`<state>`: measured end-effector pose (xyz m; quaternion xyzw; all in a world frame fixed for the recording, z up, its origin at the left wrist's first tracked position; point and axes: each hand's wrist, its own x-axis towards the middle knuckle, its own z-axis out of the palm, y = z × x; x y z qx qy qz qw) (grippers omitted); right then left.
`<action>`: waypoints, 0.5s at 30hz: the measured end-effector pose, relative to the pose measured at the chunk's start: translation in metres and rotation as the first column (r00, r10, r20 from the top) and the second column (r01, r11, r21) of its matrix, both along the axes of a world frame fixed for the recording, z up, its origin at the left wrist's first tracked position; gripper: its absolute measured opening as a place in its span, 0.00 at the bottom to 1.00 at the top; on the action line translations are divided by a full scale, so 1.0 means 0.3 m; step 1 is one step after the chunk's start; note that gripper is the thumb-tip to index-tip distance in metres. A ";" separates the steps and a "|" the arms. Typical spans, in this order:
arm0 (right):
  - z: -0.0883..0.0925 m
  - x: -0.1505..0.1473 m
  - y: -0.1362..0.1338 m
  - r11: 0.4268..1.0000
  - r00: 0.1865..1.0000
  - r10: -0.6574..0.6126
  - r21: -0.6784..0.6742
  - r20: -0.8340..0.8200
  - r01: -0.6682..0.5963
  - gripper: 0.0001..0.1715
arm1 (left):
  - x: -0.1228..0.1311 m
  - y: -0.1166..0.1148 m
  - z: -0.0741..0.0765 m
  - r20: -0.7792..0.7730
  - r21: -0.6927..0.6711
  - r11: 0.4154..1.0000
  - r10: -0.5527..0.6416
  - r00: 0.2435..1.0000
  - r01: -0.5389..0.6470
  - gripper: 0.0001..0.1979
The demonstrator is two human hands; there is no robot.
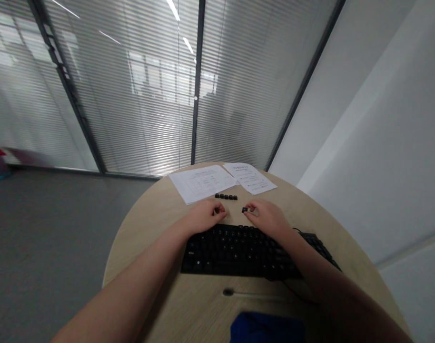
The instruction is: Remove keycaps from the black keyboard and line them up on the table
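A black keyboard (pixel 239 250) lies across a round wooden table (pixel 149 224). Just beyond its far edge my right hand (pixel 267 216) pinches a small black keycap (pixel 244 209) between thumb and fingertips. My left hand (pixel 205 214) rests at the keyboard's far edge with its fingers curled in; what is in them, if anything, I cannot make out. A short row of loose black keycaps (pixel 226 196) sits on the table a little past both hands.
Two printed sheets, one (pixel 201 182) on the left and one (pixel 251 177) on the right, lie at the table's far edge. A blue object (pixel 267 327) shows at the near edge. Glass walls with blinds stand behind; grey floor lies to the left.
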<state>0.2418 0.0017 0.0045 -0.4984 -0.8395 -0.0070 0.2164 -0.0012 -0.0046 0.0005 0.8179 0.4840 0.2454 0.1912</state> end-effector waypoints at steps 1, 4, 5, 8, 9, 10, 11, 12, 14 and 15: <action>0.019 0.018 0.018 0.998 0.999 -0.037 -0.048 0.021 0.038 0.10 | -0.006 0.004 -0.003 -0.034 0.002 1.000 -0.012 0.999 0.012 0.12; 0.056 0.062 0.107 0.986 0.995 -0.082 -0.139 0.059 0.089 0.10 | -0.014 0.015 -0.016 -0.112 0.014 0.998 -0.058 0.992 0.060 0.12; 0.058 0.070 0.148 0.982 0.995 -0.079 -0.167 0.055 0.087 0.10 | -0.015 0.017 -0.019 -0.130 0.016 0.998 -0.066 0.989 0.068 0.12; 0.027 0.073 0.278 0.940 0.996 -0.088 -0.333 -0.030 0.073 0.10 | -0.018 0.023 -0.025 -0.152 0.002 0.997 -0.080 0.985 0.081 0.13; 0.009 0.069 0.317 0.929 0.995 -0.093 -0.362 -0.045 0.071 0.11 | -0.021 0.024 -0.026 -0.152 -0.003 0.997 -0.082 0.985 0.082 0.13; -0.012 0.063 0.351 0.920 0.994 -0.095 -0.387 -0.055 0.067 0.11 | -0.024 0.026 -0.028 -0.151 -0.010 0.996 -0.086 0.985 0.085 0.13; -0.034 0.056 0.379 0.911 0.993 -0.097 -0.407 -0.068 0.061 0.12 | -0.028 0.028 -0.030 -0.151 -0.014 0.996 -0.089 0.984 0.088 0.13; -0.055 0.050 0.402 0.906 0.992 -0.095 -0.420 -0.079 0.053 0.13 | -0.032 0.030 -0.032 -0.156 -0.017 0.996 -0.092 0.983 0.091 0.13; -0.092 0.040 0.434 0.896 0.991 -0.091 -0.443 -0.102 0.037 0.13 | -0.040 0.034 -0.037 -0.172 -0.017 0.996 -0.089 0.981 0.087 0.13; -0.107 0.038 0.445 0.891 0.990 -0.088 -0.453 -0.112 0.028 0.14 | -0.043 0.037 -0.039 -0.182 -0.016 0.996 -0.084 0.980 0.083 0.13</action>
